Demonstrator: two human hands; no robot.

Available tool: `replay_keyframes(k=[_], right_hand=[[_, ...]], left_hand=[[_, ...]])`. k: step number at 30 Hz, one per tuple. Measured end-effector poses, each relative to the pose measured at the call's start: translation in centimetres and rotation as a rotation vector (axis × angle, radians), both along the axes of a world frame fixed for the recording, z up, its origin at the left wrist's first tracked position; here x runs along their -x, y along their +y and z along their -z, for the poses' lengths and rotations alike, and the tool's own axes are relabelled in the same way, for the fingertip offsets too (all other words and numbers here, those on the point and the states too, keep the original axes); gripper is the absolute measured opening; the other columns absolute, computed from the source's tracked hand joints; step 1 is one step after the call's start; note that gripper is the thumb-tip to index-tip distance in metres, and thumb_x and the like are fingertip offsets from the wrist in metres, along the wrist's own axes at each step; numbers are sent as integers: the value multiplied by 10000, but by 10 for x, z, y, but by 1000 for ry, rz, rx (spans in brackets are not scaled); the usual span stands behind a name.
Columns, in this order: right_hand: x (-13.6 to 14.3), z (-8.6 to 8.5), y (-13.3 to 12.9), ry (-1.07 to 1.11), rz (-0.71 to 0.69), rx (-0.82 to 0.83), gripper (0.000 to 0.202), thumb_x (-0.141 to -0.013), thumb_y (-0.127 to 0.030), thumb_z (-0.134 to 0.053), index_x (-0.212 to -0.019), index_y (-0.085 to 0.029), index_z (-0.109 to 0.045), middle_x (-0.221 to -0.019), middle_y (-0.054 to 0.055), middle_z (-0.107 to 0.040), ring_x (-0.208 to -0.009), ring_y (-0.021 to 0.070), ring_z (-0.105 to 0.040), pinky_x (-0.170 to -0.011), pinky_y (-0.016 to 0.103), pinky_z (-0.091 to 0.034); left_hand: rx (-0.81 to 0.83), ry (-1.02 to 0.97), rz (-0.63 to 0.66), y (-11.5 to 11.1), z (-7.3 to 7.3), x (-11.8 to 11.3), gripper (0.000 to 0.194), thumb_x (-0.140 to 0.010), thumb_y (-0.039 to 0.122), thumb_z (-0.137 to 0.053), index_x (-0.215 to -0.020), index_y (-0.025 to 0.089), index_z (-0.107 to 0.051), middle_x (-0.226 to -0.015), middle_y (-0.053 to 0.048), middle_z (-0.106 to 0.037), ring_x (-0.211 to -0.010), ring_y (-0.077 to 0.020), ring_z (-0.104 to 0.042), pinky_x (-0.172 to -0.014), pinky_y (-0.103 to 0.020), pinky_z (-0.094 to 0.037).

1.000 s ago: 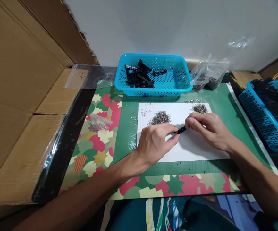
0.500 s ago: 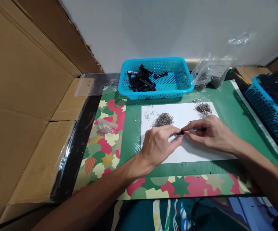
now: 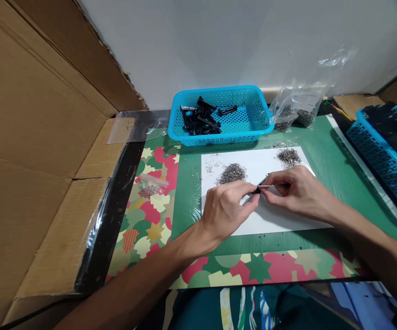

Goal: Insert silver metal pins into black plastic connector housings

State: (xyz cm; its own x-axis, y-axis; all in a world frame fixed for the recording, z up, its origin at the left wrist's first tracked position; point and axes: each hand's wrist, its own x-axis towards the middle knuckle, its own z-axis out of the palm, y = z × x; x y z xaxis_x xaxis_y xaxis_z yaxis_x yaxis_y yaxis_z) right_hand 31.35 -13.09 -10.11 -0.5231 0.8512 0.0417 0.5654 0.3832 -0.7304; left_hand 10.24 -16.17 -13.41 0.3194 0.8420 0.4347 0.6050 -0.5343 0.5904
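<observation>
My left hand (image 3: 223, 207) pinches a small black plastic part (image 3: 257, 190) between thumb and fingertips, low over a white sheet of paper (image 3: 270, 219). From the right, my right hand (image 3: 297, 189) grips a thin silver metal tool (image 3: 272, 186). The tool's tip meets the black part, and its other end is hidden in the palm. Just behind my left hand lies a pile of tiny metal pieces (image 3: 233, 173), perhaps springs or pins. A second, smaller pile of metal pieces (image 3: 288, 157) sits behind my right hand.
A blue perforated basket (image 3: 225, 138) with several black plastic parts stands at the back. Plastic bags (image 3: 292, 105) of metal pieces lean beside it. Another blue basket (image 3: 383, 156) of black pieces is at right. Cardboard (image 3: 57, 238) walls the left side.
The right-hand fingers have shifted slightly at the black part, and more of a dark, slanted edge shows between the hands. The whole view has moved a little.
</observation>
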Motion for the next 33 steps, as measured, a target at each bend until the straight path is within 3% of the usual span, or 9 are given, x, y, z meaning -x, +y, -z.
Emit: replay_keyframes(k=[6, 13, 33], right_hand=[[1, 2, -1, 1, 8, -21, 239, -889, -272, -657, -675, -177, -703, -512, -69, -372, -495, 85, -299, -480, 264, -235], [1, -3, -3, -52, 1, -23, 205, -912, -255, -626, -805, -170, -779, -504, -60, -428, -476, 88, -325, -474, 259, -263], [2, 4, -4, -5, 25, -54, 226, -905, -235, -642, -735, -159, -771, -529, -61, -378, -506, 84, -310, -475, 247, -266]], left_hand=[[-44, 7, 3, 0, 2, -1, 75, -902, 162, -733, -942, 174, -795, -968, -24, -841, -689, -143, -751, -580, -258, -552], [-76, 30, 23, 0, 3, 0, 98, -898, 135, -714, -945, 171, -792, -982, -36, -844, -847, -193, -808, -707, -283, -628], [-113, 32, 12, -1, 4, -1, 72, -877, 130, -746, -922, 172, -783, -962, -14, -843, -824, -194, -807, -702, -281, -619]])
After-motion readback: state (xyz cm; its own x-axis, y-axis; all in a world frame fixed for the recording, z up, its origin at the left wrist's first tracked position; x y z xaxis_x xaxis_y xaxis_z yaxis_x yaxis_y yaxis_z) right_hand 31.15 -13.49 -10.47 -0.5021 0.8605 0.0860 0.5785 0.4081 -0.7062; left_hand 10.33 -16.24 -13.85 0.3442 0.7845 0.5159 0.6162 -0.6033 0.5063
